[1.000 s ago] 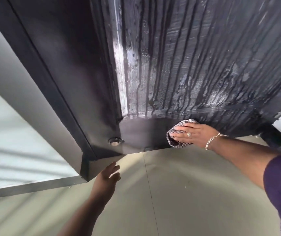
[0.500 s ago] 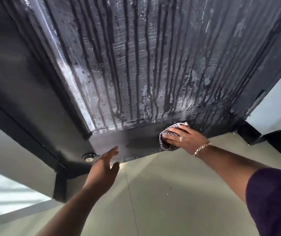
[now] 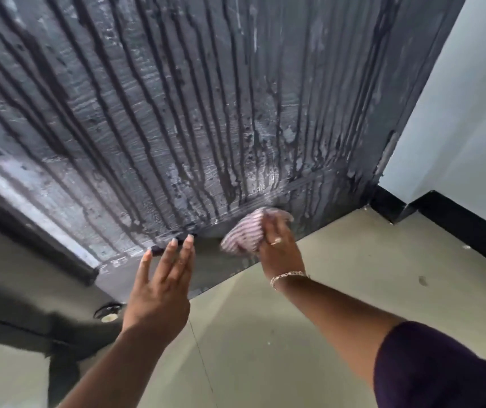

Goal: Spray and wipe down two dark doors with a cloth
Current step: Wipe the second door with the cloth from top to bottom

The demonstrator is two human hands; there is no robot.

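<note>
At the foot of the door: your two hands worked low against its bottom rail.
Door: the dark door (image 3: pixel 194 119) stood wet, pale foam streaked by dark runs down to the rail.
Right hand: your right hand (image 3: pixel 280 248) gripped the bunched striped cloth (image 3: pixel 244 234), fingers curled round it, pressing it to the rail near the hinge side.
Left hand: your left hand (image 3: pixel 159 290) was spread flat, holding nothing, fingertips at the rail.
Floor: beige floor (image 3: pixel 338 290) lay beneath.

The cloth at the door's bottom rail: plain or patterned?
Patterned: the cloth has fine dark and white stripes or checks, blurred, seen in the head view.
</note>
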